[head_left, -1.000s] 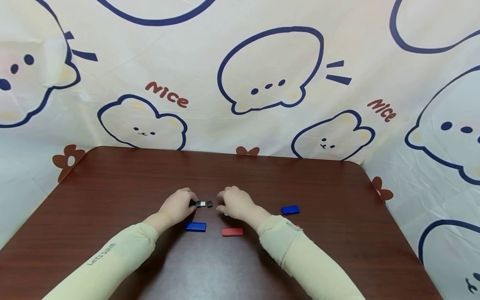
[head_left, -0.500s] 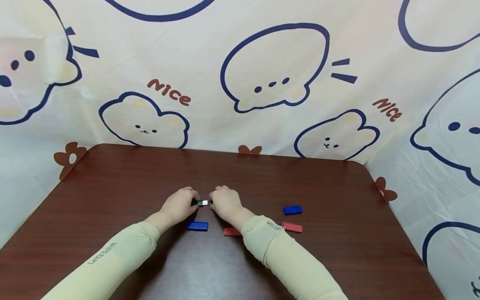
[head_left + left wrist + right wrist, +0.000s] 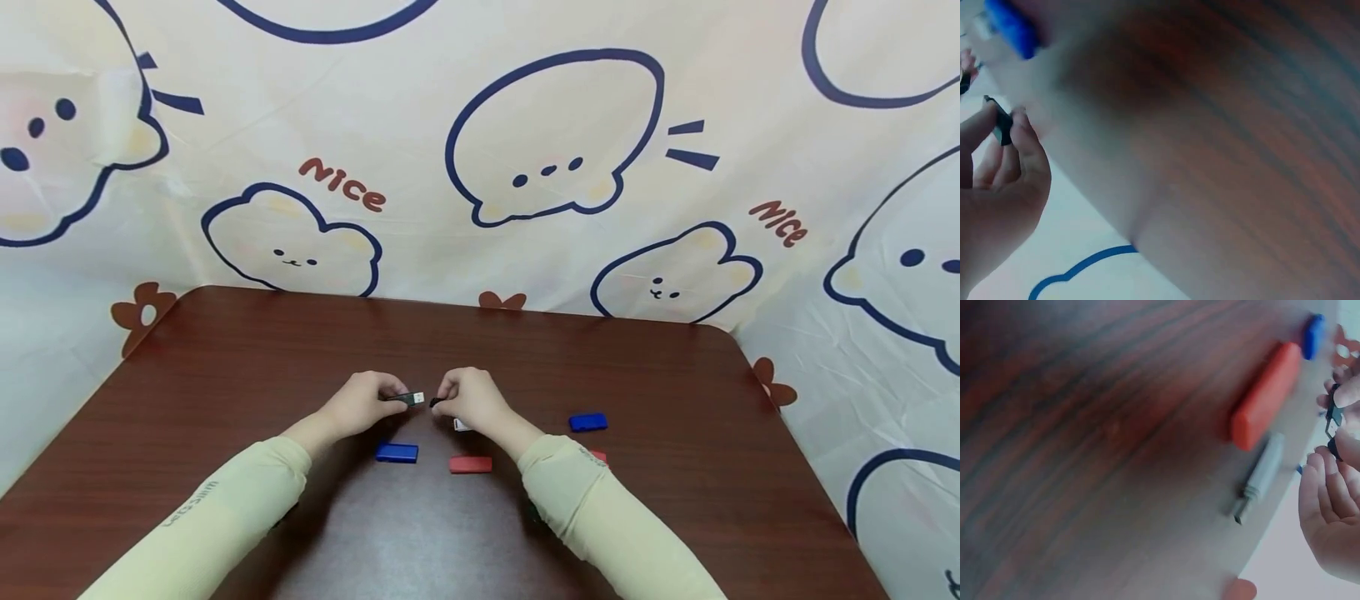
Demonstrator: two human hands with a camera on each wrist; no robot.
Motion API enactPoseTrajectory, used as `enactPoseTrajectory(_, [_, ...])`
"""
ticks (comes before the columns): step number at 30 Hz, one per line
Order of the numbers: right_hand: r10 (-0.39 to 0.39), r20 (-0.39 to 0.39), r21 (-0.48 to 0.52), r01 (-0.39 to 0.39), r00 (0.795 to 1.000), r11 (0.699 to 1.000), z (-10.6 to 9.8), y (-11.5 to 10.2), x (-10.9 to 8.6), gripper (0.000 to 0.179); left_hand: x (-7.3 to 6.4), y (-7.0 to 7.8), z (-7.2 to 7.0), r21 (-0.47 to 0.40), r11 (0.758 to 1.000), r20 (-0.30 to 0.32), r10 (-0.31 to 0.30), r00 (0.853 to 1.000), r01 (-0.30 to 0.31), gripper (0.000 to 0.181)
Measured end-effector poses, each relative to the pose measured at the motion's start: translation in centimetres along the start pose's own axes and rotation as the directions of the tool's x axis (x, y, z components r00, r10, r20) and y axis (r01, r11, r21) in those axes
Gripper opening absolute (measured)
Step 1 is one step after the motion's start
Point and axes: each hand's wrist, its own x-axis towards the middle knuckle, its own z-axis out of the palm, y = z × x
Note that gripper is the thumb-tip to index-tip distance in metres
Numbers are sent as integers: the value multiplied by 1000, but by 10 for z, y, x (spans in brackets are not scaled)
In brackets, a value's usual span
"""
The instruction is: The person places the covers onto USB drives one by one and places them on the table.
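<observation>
My left hand [image 3: 358, 406] pinches a black USB flash drive [image 3: 408, 399] between thumb and fingers, its metal plug pointing right. Facing it across a narrow gap, my right hand [image 3: 478, 402] pinches the small black cap [image 3: 435, 402]. Both are lifted off the table. The left wrist view catches the drive's dark body [image 3: 1002, 128] at the fingertips. Partly hidden under the right hand lies a white and silver USB stick [image 3: 462, 425]; the right wrist view shows more of that stick [image 3: 1265, 469].
On the brown table [image 3: 360, 533] lie a blue stick [image 3: 397, 452] and a red stick [image 3: 470, 464] in front of the hands. Farther right are another blue stick [image 3: 587, 422] and a red one [image 3: 598, 457] mostly behind the sleeve. A printed cloth [image 3: 420, 250] hangs behind.
My right hand has come to the black cap, picked it up from the table and drawn back slightly right. The left hand has raised the flash drive and tilted it.
</observation>
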Motion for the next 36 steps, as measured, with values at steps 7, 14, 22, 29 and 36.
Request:
enactPoseTrajectory(7, [114, 72, 329, -131, 991, 935, -26, -2, -12, 11, -2, 21, -15, -206, 976, 77, -57, 995, 72, 15])
enactPoseTrajectory(14, [145, 93, 507, -172, 985, 845, -29, -4, -16, 17, -5, 39, -17, -280, 951, 87, -112, 990, 132, 17])
enactPoseTrajectory(22, [196, 52, 616, -186, 979, 766, -29, -4, -21, 20, -7, 43, -18, -312, 933, 84, -160, 984, 178, 20])
enactPoseTrajectory(29, [214, 61, 615, -206, 975, 762, -28, -7, -23, 20, -8, 45, -16, -323, 936, 77, -125, 989, 143, 22])
enactPoseTrajectory(36, [217, 77, 632, -216, 973, 744, -26, -10, -25, 20, -9, 48, -14, -337, 931, 86, -120, 989, 142, 21])
